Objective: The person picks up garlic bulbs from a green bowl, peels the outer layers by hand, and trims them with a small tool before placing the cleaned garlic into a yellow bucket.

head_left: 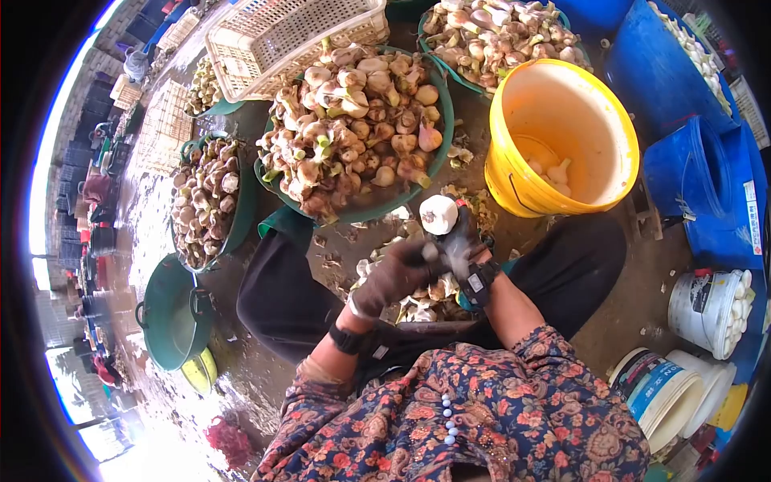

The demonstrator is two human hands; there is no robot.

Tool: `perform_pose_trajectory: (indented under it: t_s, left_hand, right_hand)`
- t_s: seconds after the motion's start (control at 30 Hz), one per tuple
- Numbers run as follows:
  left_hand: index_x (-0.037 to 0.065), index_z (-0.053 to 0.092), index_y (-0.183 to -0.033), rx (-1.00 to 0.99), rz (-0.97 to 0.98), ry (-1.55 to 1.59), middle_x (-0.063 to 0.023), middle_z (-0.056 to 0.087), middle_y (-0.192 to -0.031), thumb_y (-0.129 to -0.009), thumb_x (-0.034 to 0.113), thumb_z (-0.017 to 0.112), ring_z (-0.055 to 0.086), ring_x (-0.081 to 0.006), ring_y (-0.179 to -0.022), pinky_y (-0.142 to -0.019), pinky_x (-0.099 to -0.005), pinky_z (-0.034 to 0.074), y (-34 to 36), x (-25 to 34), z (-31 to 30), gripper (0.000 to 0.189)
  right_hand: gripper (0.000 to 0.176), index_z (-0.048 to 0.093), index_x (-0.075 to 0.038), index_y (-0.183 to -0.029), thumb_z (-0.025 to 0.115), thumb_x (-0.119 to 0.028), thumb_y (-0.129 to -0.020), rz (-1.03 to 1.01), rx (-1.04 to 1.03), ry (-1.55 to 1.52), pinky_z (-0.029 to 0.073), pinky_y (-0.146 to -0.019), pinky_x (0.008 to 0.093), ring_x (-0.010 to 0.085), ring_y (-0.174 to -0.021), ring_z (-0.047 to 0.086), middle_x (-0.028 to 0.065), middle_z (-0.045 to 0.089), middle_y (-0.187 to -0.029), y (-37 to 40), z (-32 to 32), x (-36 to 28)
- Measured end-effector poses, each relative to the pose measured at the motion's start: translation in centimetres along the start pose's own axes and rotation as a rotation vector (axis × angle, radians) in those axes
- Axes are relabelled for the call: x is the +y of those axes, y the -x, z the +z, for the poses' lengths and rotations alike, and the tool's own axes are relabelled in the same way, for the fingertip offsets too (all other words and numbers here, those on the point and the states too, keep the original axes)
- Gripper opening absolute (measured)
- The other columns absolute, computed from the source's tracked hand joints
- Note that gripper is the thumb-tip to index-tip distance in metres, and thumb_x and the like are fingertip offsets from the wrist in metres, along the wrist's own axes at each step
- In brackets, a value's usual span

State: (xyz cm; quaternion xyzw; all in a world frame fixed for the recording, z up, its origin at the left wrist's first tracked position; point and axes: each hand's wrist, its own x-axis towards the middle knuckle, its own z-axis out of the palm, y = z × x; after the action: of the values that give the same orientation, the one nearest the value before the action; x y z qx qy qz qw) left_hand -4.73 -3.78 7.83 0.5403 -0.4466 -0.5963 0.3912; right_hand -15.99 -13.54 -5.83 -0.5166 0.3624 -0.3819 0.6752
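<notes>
My right hand, in a dark glove, grips a white, cleaned garlic bulb that sticks up above the fingers. Just left of it is my left hand, in a brown glove, with its fingers curled towards the right hand. Blur between the hands hides what the left fingers hold, if anything. Beneath both hands lies a heap of garlic peelings and cut stems. Beyond them stands a green tub heaped with untrimmed garlic. A yellow bucket, right of the tub, has a few white bulbs at its bottom.
More garlic fills a green tub at left and another tub at the back. A plastic crate leans behind. At left sits a green basin. Blue containers and white buckets line the right side.
</notes>
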Motion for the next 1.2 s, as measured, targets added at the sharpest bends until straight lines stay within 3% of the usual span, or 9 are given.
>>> perform_pose_trajectory:
  t_s: [0.07,0.17,0.3,0.47,0.6,0.63,0.83,1.07,1.2]
  left_hand:
    - [0.002,0.062,-0.091,-0.360,0.000,-0.348,-0.0008,0.060,-0.072,-0.083,0.017,0.066,0.056,-0.0086,-0.064,-0.058,-0.0256,0.046,1.1,0.8,-1.2,0.017]
    - [0.002,0.063,-0.095,-0.196,-0.069,-0.487,-0.0031,0.063,-0.073,-0.082,0.020,0.068,0.057,-0.0094,-0.065,-0.061,-0.0271,0.047,1.6,-0.1,-2.6,0.023]
    - [-0.001,0.062,-0.087,0.483,0.036,-0.420,-0.0126,0.066,-0.076,-0.074,0.025,0.075,0.064,-0.0159,-0.069,-0.064,-0.0300,0.050,-1.5,-0.3,-2.6,0.032]
    - [-0.002,0.062,-0.089,0.502,0.133,-0.302,-0.0065,0.066,-0.078,-0.076,0.018,0.073,0.060,-0.0088,-0.072,-0.067,-0.0249,0.049,-4.5,-3.8,-2.1,0.026]
    - [0.002,0.064,-0.094,0.491,-0.040,-0.668,-0.0143,0.066,-0.078,-0.078,0.022,0.068,0.066,-0.0207,-0.076,-0.066,-0.0321,0.050,-4.4,-8.6,-5.6,0.026]
    - [0.003,0.064,-0.094,0.503,-0.085,-0.823,-0.0155,0.065,-0.078,-0.077,0.026,0.068,0.065,-0.0254,-0.076,-0.066,-0.0351,0.050,-4.2,-10.8,-6.9,0.028]
    - [0.004,0.059,-0.102,0.648,-0.142,-0.949,-0.0189,0.064,-0.091,-0.075,0.036,0.063,0.061,-0.0367,-0.086,-0.071,-0.0434,0.048,-7.8,-5.1,-9.1,0.042]
    - [0.014,0.058,-0.111,0.284,-0.172,-1.087,-0.0210,0.062,-0.101,-0.074,0.042,0.060,0.059,-0.0379,-0.094,-0.081,-0.0432,0.047,-15.6,-4.3,-10.7,0.047]
    - [-0.002,0.056,-0.102,0.456,-0.072,-0.723,-0.0196,0.065,-0.093,-0.066,0.040,0.074,0.063,-0.0285,-0.089,-0.076,-0.0347,0.050,-12.8,-6.2,-11.7,0.059]
  right_hand:
    - [0.040,0.057,-0.013,-0.111,0.042,-0.043,-0.089,0.326,0.009,-0.886,0.049,-0.068,0.0337,0.0169,-0.091,0.061,0.0065,0.063,-0.101,-0.4,0.1,1.8]
    - [0.049,0.054,-0.013,-0.115,0.038,-0.050,-0.087,0.471,-0.241,-1.185,0.045,-0.080,0.0407,0.0228,-0.101,0.055,0.0038,0.058,-0.110,-0.4,-0.9,1.3]
    - [0.045,0.056,-0.010,-0.111,0.039,-0.046,-0.090,0.434,-0.124,-1.041,0.048,-0.071,0.0307,0.0186,-0.091,0.059,0.0031,0.061,-0.105,-0.1,0.3,0.4]
    - [0.042,0.056,-0.008,-0.108,0.044,-0.044,-0.091,0.248,-0.010,-0.784,0.048,-0.077,0.0314,0.0168,-0.090,0.059,0.0036,0.062,-0.097,-0.2,0.4,1.4]
    - [0.042,0.053,-0.006,-0.114,0.046,-0.041,-0.090,0.093,0.041,-0.438,0.048,-0.085,0.0340,0.0189,-0.095,0.058,0.0048,0.060,-0.103,-0.5,0.4,3.5]
    - [0.045,0.048,-0.005,-0.119,0.047,-0.041,-0.090,0.290,0.096,-0.882,0.047,-0.088,0.0375,0.0216,-0.098,0.058,0.0071,0.058,-0.109,-0.1,1.2,-0.9]
    - [0.069,0.036,-0.005,-0.134,0.037,-0.057,-0.089,0.172,-0.454,-1.447,0.050,-0.078,0.0368,0.0263,-0.097,0.059,0.0175,0.056,-0.118,-2.2,-3.8,-12.1]
    - [0.060,0.058,-0.009,-0.105,0.044,-0.064,-0.084,0.481,-0.040,-0.520,0.045,-0.056,0.0264,0.0141,-0.070,0.063,0.0057,0.066,-0.082,-2.3,-2.0,-6.2]
    - [0.056,0.062,-0.008,-0.096,0.050,-0.061,-0.083,0.579,0.086,-0.182,0.042,-0.050,0.0232,0.0100,-0.061,0.060,0.0026,0.064,-0.073,-2.1,0.6,-5.3]
